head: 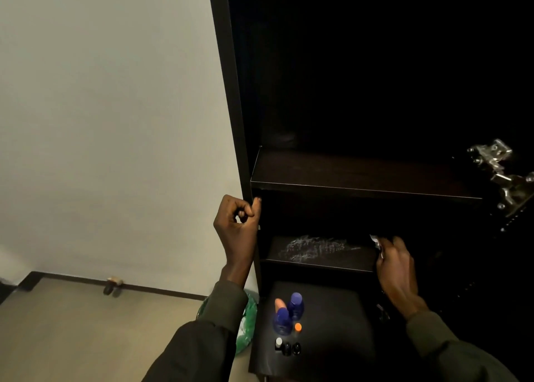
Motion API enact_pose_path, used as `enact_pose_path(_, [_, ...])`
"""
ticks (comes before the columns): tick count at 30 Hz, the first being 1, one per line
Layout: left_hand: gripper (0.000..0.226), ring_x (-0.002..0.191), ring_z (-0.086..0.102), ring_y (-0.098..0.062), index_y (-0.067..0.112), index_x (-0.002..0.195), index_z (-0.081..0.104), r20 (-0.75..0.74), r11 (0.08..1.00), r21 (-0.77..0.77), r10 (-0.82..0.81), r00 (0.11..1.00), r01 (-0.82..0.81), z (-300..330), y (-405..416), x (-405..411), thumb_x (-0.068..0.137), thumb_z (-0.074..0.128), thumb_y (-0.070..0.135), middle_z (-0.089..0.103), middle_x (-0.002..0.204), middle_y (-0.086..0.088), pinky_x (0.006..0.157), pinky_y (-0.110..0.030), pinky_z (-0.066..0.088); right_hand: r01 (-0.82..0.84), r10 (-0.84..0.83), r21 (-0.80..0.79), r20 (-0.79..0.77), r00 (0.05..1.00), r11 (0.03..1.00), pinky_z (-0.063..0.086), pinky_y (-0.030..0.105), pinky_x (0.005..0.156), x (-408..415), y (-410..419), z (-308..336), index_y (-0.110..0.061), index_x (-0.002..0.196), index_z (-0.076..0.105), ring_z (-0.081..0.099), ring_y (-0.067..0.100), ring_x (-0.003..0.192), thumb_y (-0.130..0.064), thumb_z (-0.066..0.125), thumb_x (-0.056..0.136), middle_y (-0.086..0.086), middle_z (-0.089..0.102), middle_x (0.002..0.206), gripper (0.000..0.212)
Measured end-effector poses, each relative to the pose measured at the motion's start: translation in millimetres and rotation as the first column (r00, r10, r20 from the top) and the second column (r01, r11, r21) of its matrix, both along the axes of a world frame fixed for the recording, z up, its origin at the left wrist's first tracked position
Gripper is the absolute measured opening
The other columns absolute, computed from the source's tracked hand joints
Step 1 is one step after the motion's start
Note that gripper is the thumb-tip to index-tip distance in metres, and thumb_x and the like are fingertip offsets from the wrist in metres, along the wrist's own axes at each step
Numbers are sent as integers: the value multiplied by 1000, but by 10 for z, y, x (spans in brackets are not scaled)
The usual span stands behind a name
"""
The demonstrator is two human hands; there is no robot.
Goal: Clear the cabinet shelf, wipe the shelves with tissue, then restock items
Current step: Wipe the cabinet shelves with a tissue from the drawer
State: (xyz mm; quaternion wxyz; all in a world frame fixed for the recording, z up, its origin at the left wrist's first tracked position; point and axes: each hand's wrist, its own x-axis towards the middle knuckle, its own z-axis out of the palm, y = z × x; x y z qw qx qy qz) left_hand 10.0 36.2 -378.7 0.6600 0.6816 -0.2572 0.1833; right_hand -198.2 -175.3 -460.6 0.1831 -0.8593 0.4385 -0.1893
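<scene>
Here left hand (pixel 238 222) grips cabinet side panel (pixel 231 92); right hand (pixel 397 269) pinches white tissue (pixel 375 240) on lower shelf (pixel 318 251), streaked white.

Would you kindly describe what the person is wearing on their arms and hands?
Both arms wear long, dark olive-grey sleeves with ribbed cuffs ending at the wrists. The left hand and right hand are bare: no gloves, rings, or watch visible.

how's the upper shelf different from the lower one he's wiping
The upper shelf looks plain dark, with no hand on it; the lower shelf carries whitish smears, and the right hand holds tissue at its right end. Both are dark boards with no items on them.
</scene>
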Motion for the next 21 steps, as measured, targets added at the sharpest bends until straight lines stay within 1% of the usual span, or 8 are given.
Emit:
enact_pose_path(2, [36, 61, 42, -7, 14, 66, 47, -8, 1000, 9, 2, 1000, -2, -15, -9, 11, 85, 72, -3, 47, 68, 1, 60, -16, 37, 9, -8, 3, -28, 1000, 1000, 55, 43, 87, -12, -1, -27, -6, 128, 60, 59, 39, 100, 12, 57, 84, 19, 46, 123, 48])
enact_pose_path(8, [35, 60, 43, -9, 14, 66, 47, -8, 1000, 16, 18, 1000, -18, -24, -29, 25, 85, 71, -2, 48, 67, 1, 59, -18, 38, -15, 8, -124, -58, 998, 992, 49, 45, 85, 38, -112, -163, -5, 116, 70, 53, 37, 97, 10, 68, 75, 20, 60, 101, 44])
enact_pose_path(10, [36, 60, 43, -11, 14, 66, 46, -6, 1000, 18, 18, 1000, -18, -31, -34, 26, 85, 71, -3, 48, 67, 0, 58, -21, 38, 21, -29, -97, -88, 996, 995, 48, 44, 86, 84, -84, -189, -2, 117, 68, 50, 37, 102, -1, 68, 82, 23, 57, 107, 35])
enact_pose_path(12, [36, 60, 43, -12, 15, 66, 46, -4, 1000, 16, 14, 1000, -14, -37, -35, 28, 85, 71, -2, 48, 67, 0, 58, -22, 39, 47, -58, -105, -108, 992, 993, 46, 44, 92, 142, 4, -243, -4, 123, 63, 47, 37, 108, -22, 66, 89, 24, 52, 116, 39])
enact_pose_path(14, [35, 60, 43, -13, 15, 66, 46, 2, 1000, 11, 15, 1000, -15, -39, -37, 29, 85, 71, -2, 47, 67, 1, 59, -21, 38, 27, -38, -83, -133, 990, 996, 40, 45, 104, 202, 123, -303, -7, 135, 52, 42, 36, 123, -45, 52, 95, 24, 45, 133, 56])
enact_pose_path(16, [36, 60, 43, -12, 15, 66, 46, 0, 1000, 12, 18, 1000, -18, -40, -41, 27, 85, 71, -2, 47, 67, 2, 59, -20, 38, 18, -33, -82, -188, 982, 996, 23, 43, 118, 248, 238, -375, -5, 147, 36, 27, 35, 142, -57, 32, 96, 23, 31, 152, 72])
enact_pose_path(18, [36, 60, 43, -10, 15, 66, 46, -6, 1000, 15, 18, 1000, -18, -34, -43, 16, 86, 71, -2, 47, 68, 1, 59, -17, 38, 20, -48, -116, -243, 969, 993, 11, 43, 122, 302, 325, -392, -2, 150, 28, 14, 33, 149, -63, 16, 94, 22, 21, 158, 83])
enact_pose_path(21, [35, 61, 42, -9, 14, 67, 46, -13, 1000, 20, 19, 1000, -18, -38, -48, 22, 86, 71, -2, 47, 68, 0, 60, -14, 38, -20, -6, -93, -272, 962, 995, 4, 43, 123, 474, 456, -359, -2, 151, 24, 4, 32, 150, -67, 3, 93, 21, 14, 160, 90])
